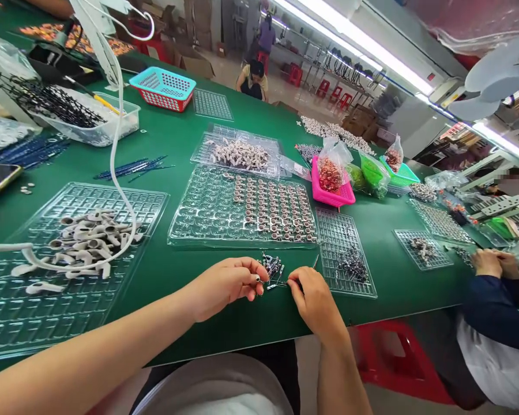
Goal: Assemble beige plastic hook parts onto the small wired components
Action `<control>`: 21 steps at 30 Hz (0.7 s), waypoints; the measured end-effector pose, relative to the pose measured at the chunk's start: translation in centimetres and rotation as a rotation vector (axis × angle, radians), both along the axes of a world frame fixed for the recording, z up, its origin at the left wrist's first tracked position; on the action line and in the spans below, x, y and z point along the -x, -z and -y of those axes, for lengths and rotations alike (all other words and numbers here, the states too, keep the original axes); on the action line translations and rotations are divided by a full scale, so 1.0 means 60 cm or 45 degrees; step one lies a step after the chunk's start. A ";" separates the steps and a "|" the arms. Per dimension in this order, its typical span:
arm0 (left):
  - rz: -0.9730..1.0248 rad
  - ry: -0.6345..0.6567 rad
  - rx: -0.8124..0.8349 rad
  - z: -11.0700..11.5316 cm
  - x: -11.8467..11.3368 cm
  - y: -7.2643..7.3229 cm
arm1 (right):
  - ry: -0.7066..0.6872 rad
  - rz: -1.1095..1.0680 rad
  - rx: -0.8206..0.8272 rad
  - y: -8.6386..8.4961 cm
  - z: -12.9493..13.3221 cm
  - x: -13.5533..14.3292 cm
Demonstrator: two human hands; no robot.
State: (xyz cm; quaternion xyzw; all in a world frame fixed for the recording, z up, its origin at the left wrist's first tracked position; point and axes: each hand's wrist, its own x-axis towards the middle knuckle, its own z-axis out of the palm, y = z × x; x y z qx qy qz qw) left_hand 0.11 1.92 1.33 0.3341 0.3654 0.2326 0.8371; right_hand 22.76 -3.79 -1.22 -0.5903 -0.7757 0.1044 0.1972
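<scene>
My left hand point(236, 282) is closed, with thumb and forefinger pinching a small pale earbud shell point(258, 279). My right hand point(315, 297) is closed around thin metal tweezers point(281, 283), whose tips point left toward the shell. Just beyond both hands lies a small heap of dark, shiny electronic parts point(271, 265) on the green table. Behind it stands a clear blister tray point(207, 213), its right part filled with rows of earbud pieces point(281, 210). Most of the shell is hidden by my fingers.
Left, a clear tray point(47, 323) carries piled earbud shells point(90, 239), with a white cable point(115, 155) arching over it. On the right are a tray of dark parts point(350, 262), a pink basket point(335, 196) and a co-worker's hands point(495, 263). A shell pile point(242, 154) lies farther back.
</scene>
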 end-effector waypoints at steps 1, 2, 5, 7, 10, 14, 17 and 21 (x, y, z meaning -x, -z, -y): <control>0.015 -0.005 0.016 0.000 0.001 0.000 | 0.003 -0.012 -0.008 0.000 0.003 -0.001; 0.029 -0.010 0.030 0.000 0.001 0.000 | 0.003 -0.022 -0.017 0.000 0.005 -0.001; 0.059 -0.057 0.065 -0.001 0.002 -0.001 | -0.023 -0.009 -0.028 0.002 0.005 0.000; 0.065 -0.095 0.079 -0.001 0.002 -0.002 | -0.047 0.022 -0.024 0.001 0.003 0.001; 0.048 -0.087 0.066 -0.001 0.000 -0.001 | -0.077 0.053 -0.026 -0.002 0.001 0.002; -0.075 0.009 -0.094 -0.001 -0.001 0.007 | -0.096 0.050 -0.017 -0.009 0.008 -0.004; -0.203 0.104 -0.302 0.000 0.001 0.012 | -0.083 0.008 -0.052 -0.015 0.022 -0.012; -0.368 0.171 -0.658 0.007 0.001 0.011 | -0.112 -0.115 -0.189 -0.020 0.039 -0.012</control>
